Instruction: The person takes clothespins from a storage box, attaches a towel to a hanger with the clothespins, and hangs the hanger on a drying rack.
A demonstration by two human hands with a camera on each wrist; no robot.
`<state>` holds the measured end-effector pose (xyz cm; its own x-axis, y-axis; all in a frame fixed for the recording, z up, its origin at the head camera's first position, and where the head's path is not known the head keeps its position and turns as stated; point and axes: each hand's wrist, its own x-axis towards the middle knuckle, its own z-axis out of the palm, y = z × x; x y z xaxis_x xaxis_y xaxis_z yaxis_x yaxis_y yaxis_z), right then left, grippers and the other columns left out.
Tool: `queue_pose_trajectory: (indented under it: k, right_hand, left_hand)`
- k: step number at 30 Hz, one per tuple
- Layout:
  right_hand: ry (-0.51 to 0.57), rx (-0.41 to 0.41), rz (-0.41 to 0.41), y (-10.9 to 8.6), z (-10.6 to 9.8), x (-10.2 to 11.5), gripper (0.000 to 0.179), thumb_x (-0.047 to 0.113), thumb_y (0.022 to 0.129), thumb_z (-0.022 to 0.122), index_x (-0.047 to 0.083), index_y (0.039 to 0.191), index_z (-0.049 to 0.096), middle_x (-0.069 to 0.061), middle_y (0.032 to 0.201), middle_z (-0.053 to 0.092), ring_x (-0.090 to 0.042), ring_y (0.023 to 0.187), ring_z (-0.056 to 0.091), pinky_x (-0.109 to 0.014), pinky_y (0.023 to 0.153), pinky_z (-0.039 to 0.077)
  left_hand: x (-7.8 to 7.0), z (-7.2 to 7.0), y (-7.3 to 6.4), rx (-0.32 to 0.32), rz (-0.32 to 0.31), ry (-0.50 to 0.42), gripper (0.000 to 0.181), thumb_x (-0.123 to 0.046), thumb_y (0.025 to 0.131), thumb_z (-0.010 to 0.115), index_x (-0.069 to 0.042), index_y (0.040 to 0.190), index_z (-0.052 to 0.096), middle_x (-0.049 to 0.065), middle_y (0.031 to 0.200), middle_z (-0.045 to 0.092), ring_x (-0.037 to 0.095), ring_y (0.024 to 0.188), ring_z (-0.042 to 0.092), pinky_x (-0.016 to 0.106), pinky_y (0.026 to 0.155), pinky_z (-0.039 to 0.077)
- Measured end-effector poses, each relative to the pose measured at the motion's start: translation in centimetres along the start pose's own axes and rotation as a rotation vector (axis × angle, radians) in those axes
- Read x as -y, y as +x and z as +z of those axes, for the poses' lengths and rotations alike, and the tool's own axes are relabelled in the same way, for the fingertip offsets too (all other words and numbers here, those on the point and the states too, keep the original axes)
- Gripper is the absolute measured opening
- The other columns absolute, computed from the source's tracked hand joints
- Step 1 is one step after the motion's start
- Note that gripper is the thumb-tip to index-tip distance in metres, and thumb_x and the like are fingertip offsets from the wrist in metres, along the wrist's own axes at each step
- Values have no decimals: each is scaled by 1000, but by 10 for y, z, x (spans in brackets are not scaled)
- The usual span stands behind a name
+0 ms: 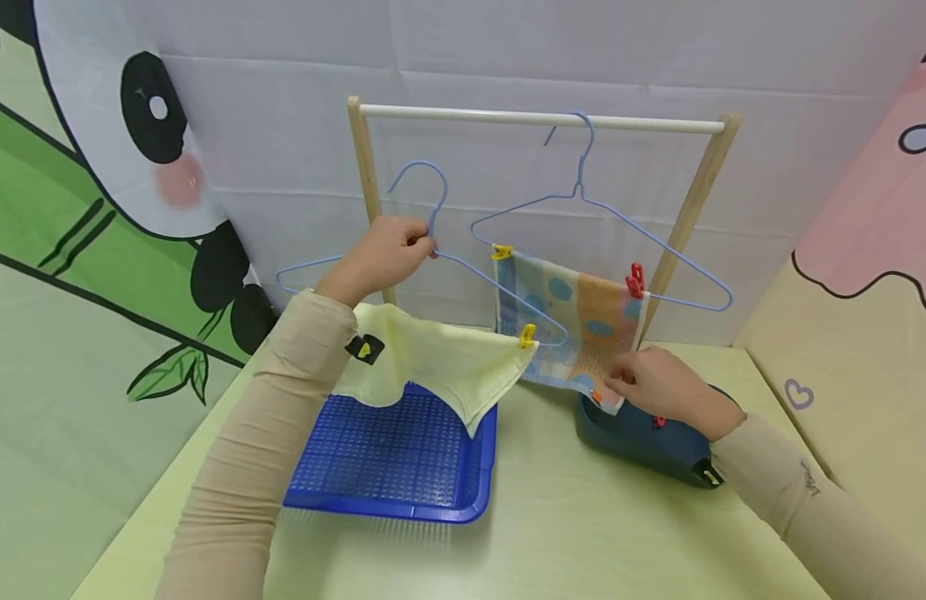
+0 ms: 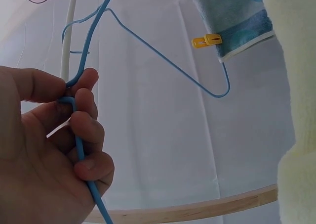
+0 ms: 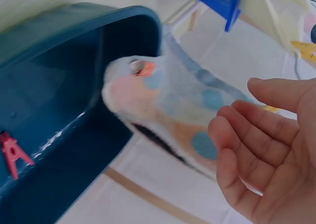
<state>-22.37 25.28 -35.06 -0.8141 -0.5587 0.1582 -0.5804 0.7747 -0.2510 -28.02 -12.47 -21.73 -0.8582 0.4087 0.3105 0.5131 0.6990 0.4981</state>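
My left hand (image 1: 387, 254) grips a blue wire hanger (image 1: 500, 292) just below its hook; in the left wrist view the fingers (image 2: 89, 125) curl round the wire. A pale yellow cloth (image 1: 425, 346) hangs from this hanger, with a yellow clip (image 1: 528, 335) at its right corner. A second hanger (image 1: 578, 187) is hooked on the rack's rail and bears a patterned cloth (image 1: 575, 317), held by a yellow clip (image 1: 503, 251) and a red clip (image 1: 635, 281). Near that cloth's lower right corner is my right hand (image 1: 665, 383), its fingers loosely bent with nothing between them.
A white rail (image 1: 470, 115) on wooden posts forms the rack at the back. Beneath the yellow cloth stands a blue mesh basket (image 1: 447, 510). A dark blue bin (image 1: 635, 446) below my right hand holds a red clip (image 3: 14, 155). Printed curtains surround the table (image 1: 538, 517).
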Motion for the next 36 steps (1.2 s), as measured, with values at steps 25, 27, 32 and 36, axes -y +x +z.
queue_pose_trajectory:
  k: [25,27,32,36]
  right_hand:
    - [-14,250,279,-7,17,-59,13,16,88,65,8,78,68,1,66,59,-13,56,54,-36,56,47]
    - [-20,267,294,-6,18,-65,12,16,87,65,6,80,68,1,70,60,-15,59,55,-39,58,48]
    - [-24,305,321,-7,21,-84,12,14,85,65,4,77,67,-2,71,60,-18,62,56,-41,60,49]
    - [-43,344,345,-8,23,-98,12,14,84,66,4,76,66,-3,72,60,-20,65,58,-42,62,49]
  left_hand:
    - [2,4,-3,25,-2,20,30,-13,94,43,-9,71,63,6,72,61,17,53,35,30,54,31]
    - [3,3,-4,19,1,3,31,-13,94,43,-9,70,62,6,68,58,17,52,34,30,53,31]
    - [5,1,-6,-2,-1,-12,30,-12,94,43,-8,78,68,7,60,52,17,50,33,30,52,30]
    - [6,1,-7,-3,3,10,30,-13,94,44,-9,76,67,7,62,53,17,51,35,31,52,31]
